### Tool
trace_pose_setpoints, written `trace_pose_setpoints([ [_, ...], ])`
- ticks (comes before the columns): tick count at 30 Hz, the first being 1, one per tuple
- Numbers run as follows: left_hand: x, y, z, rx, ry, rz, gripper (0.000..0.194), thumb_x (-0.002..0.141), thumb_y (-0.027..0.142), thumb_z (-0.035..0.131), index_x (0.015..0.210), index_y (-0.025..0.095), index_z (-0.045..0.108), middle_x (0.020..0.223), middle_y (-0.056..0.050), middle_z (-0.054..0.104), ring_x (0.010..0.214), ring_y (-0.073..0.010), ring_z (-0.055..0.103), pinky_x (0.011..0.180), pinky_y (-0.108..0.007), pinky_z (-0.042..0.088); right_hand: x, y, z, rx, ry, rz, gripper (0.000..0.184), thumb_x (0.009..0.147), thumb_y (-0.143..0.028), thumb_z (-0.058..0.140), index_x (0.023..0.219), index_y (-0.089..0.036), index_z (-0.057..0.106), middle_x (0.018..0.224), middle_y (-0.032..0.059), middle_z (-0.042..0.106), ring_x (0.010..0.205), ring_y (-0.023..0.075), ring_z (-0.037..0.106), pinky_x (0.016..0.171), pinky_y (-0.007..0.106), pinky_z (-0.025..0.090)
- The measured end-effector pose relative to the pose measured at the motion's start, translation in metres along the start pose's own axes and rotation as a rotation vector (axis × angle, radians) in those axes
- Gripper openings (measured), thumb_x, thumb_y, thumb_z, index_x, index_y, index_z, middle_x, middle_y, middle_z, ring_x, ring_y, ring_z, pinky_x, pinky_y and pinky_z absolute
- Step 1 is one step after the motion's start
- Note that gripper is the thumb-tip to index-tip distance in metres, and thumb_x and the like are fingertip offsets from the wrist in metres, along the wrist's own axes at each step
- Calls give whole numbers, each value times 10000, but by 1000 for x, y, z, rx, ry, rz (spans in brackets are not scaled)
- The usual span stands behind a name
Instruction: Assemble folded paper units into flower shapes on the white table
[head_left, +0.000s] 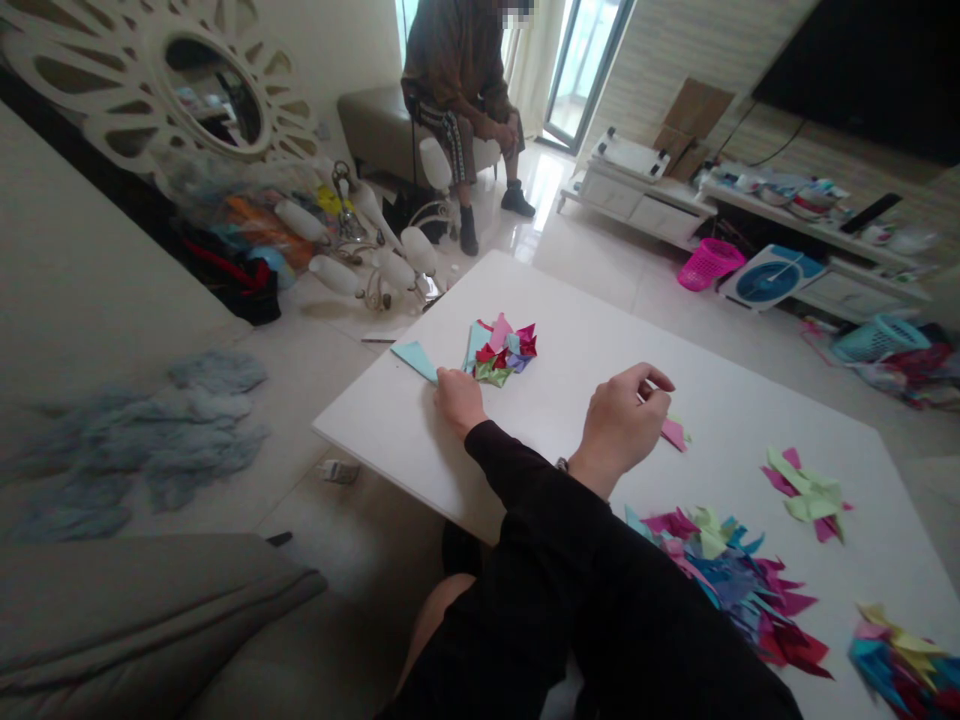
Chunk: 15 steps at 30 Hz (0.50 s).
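My left hand (459, 400) rests knuckles-up on the white table (585, 330), fingers curled down onto the near corner of a light blue paper triangle (415, 358). Just beyond it lies a small heap of folded coloured paper pieces (504, 352). My right hand (626, 420) hovers low over the table's middle, with thumb and fingers pinched on a small pink and green folded paper piece (673, 432). Both arms wear black sleeves.
Piles of cut coloured paper lie at the near right (739, 580), right (810, 495) and bottom corner (900, 660). Another person (465, 90) sits on a bench at the back. A white chandelier (375, 250) lies on the floor; a pink basket (709, 262) and fan (769, 278) stand right.
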<state>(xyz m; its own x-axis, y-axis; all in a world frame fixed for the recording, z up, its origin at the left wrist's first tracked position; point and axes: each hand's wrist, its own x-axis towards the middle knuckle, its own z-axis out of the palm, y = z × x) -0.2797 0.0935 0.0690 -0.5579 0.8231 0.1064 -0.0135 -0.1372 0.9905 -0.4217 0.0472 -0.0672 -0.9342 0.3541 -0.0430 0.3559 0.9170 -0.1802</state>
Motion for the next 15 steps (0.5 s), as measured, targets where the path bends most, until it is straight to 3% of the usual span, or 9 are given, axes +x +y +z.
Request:
trace_pose_setpoints([
  [5, 1, -1, 0, -9, -1, -20, 159, 813, 166, 525, 876, 216, 663, 717, 9, 624, 688, -131, 577, 682, -251, 472, 0, 4, -3, 55, 16, 27, 251, 925, -116, 471, 1070, -180, 665, 1029, 135, 739, 939, 252, 697, 806, 330, 508],
  [8, 2, -1, 1, -43, 19, 4, 155, 810, 157, 522, 873, 214, 652, 700, 21, 595, 671, -120, 560, 660, -237, 454, -4, 9, -7, 144, 101, 70, 220, 909, -158, 510, 1052, -199, 672, 1003, 105, 746, 915, 243, 692, 804, 330, 501],
  [12, 1, 3, 2, -158, 107, 88, 118, 846, 175, 517, 899, 213, 615, 667, 45, 514, 632, -104, 521, 611, -219, 407, -20, 29, -27, 412, 248, 99, 181, 855, -160, 558, 988, -207, 672, 896, 37, 730, 834, 193, 667, 816, 310, 491],
  [15, -5, 12, 3, -207, 178, 119, 106, 896, 203, 513, 958, 219, 597, 683, 45, 501, 631, -103, 492, 604, -215, 387, -49, 59, -52, 730, 331, 140, 125, 839, -207, 594, 941, -208, 665, 860, 14, 694, 820, 168, 643, 809, 294, 500],
])
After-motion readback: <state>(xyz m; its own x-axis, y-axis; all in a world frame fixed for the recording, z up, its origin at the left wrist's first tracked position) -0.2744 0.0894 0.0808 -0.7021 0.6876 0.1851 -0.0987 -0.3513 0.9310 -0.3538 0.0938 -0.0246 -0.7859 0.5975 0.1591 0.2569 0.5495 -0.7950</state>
